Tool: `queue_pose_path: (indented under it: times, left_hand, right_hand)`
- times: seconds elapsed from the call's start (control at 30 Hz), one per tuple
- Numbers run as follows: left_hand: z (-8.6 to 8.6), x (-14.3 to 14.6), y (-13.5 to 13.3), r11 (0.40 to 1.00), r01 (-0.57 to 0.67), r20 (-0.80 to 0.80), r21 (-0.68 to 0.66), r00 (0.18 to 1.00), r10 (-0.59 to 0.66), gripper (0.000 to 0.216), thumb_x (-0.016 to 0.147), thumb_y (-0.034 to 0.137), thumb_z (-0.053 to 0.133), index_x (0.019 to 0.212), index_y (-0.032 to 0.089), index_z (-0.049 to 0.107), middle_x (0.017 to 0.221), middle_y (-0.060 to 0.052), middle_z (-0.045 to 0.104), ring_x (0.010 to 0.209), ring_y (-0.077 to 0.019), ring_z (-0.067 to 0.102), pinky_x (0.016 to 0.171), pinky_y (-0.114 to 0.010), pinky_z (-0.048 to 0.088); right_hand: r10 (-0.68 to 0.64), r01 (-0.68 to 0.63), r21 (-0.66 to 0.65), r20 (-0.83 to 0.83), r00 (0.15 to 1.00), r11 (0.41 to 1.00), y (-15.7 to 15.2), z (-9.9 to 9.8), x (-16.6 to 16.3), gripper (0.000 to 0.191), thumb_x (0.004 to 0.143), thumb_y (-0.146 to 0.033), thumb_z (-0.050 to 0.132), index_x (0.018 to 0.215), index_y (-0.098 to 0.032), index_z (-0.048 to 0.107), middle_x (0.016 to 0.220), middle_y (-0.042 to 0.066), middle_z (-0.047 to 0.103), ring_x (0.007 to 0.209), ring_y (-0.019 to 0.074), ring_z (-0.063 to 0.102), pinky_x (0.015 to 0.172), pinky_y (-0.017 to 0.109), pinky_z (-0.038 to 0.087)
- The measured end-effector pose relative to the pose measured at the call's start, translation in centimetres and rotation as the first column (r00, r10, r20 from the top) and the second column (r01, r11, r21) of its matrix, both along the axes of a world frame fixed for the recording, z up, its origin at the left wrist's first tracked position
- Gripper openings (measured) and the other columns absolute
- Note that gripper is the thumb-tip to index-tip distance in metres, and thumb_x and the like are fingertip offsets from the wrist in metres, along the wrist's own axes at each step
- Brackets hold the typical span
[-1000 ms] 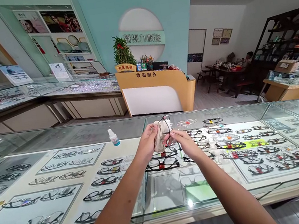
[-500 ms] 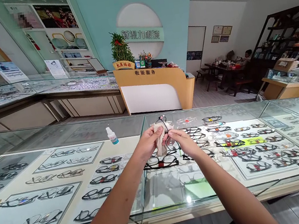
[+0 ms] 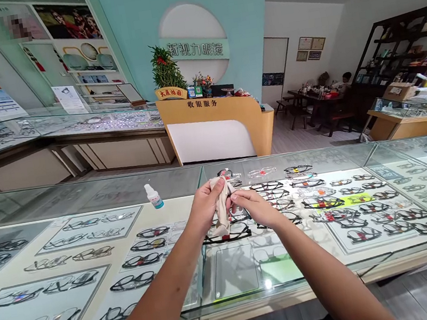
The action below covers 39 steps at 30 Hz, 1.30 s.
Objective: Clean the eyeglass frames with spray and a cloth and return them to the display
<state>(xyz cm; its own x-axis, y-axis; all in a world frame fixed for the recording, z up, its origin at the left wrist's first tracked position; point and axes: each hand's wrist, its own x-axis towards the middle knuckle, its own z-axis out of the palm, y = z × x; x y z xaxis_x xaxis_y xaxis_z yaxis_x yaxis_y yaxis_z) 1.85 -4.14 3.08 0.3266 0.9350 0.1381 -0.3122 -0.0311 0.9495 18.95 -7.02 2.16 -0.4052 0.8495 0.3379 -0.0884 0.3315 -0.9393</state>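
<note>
Your bare forearms reach forward and inward from the lower edge, the left forearm [image 3: 170, 294] slanting to the right and the right forearm [image 3: 319, 262] slanting to the left. Your left hand [image 3: 204, 209] grasps a soft, beige, creased cloth [image 3: 221, 210], its thumb laid along the upper folds. Your right hand [image 3: 256, 206] meets the cloth's right side with bent fingers and the thumb close by; whether those fingertips grip the cloth or something within it, you cannot tell. The cloth is between your hands, above the glass-topped display counter [image 3: 269, 309], its loose lower end hanging in long, limp pleats. In view below that end is a pair of glasses with thick black rims and a red tag [image 3: 242, 235]. To the left of your left hand, a small white plastic bottle with a narrow nozzle and blue lower part [image 3: 154, 197] stands upright, well apart from it.
</note>
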Motion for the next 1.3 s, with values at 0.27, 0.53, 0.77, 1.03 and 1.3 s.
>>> queue_pose_path:
  times: [0.27,0.53,0.77,1.03,1.3]
  left_hand:
    - [1.0,-2.5,1.1,0.97,0.241,-0.067,0.02,0.969,-0.24,0.045,0.09,0.059,0.076,0.094,0.016,0.064,0.066,-0.006,0.072,0.053,-0.0212,0.07,0.051,-0.032,0.061]
    - [0.5,-0.6,-0.1,0.997,0.075,-0.023,0.014,0.997,-0.074,0.044,0.086,0.055,0.081,0.096,0.021,0.057,0.052,0.003,0.063,0.038,-0.0149,0.056,0.04,-0.026,0.052]
    - [0.7,-0.5,0.2,0.999,0.031,0.0,-0.019,1.0,-0.031,0.055,0.082,0.07,0.077,0.09,0.019,0.057,0.054,0.0,0.064,0.04,-0.0175,0.059,0.04,-0.029,0.054]
    - [0.3,0.1,-0.3,0.998,0.029,0.026,0.056,0.999,-0.031,0.05,0.081,0.055,0.086,0.104,0.02,0.058,0.054,0.006,0.061,0.04,-0.0121,0.053,0.045,-0.025,0.051]
    - [0.6,-0.3,0.0,0.999,0.035,0.028,0.029,0.999,-0.036,0.052,0.085,0.066,0.077,0.093,0.017,0.058,0.059,0.0,0.066,0.044,-0.0158,0.06,0.046,-0.028,0.053]
  right_hand:
    - [0.027,-0.029,-0.041,-0.039,0.999,0.999,-0.3,0.7,0.3,0.041,0.102,-0.051,0.057,0.084,-0.019,0.076,0.082,0.005,0.071,0.081,0.0199,0.06,0.083,0.033,0.046]
    - [0.031,-0.032,-0.041,-0.033,0.999,0.999,-0.1,-0.2,-0.2,0.044,0.1,-0.058,0.06,0.087,-0.02,0.078,0.081,0.003,0.071,0.077,0.0185,0.06,0.081,0.033,0.048]
    - [-0.013,0.01,-0.057,-0.064,0.998,0.998,-0.1,0.1,0.1,0.042,0.1,-0.055,0.062,0.087,-0.019,0.079,0.083,0.004,0.073,0.08,0.0194,0.062,0.084,0.033,0.047]
    - [-0.016,0.014,-0.044,-0.056,0.998,0.999,0.1,0.0,0.1,0.043,0.097,-0.057,0.064,0.083,-0.019,0.079,0.081,0.005,0.073,0.076,0.0193,0.06,0.081,0.034,0.05]
    - [-0.083,0.082,-0.034,-0.033,0.996,0.996,-0.4,0.5,0.2,0.045,0.097,-0.06,0.062,0.082,-0.02,0.078,0.081,0.006,0.073,0.079,0.0212,0.059,0.083,0.035,0.05]
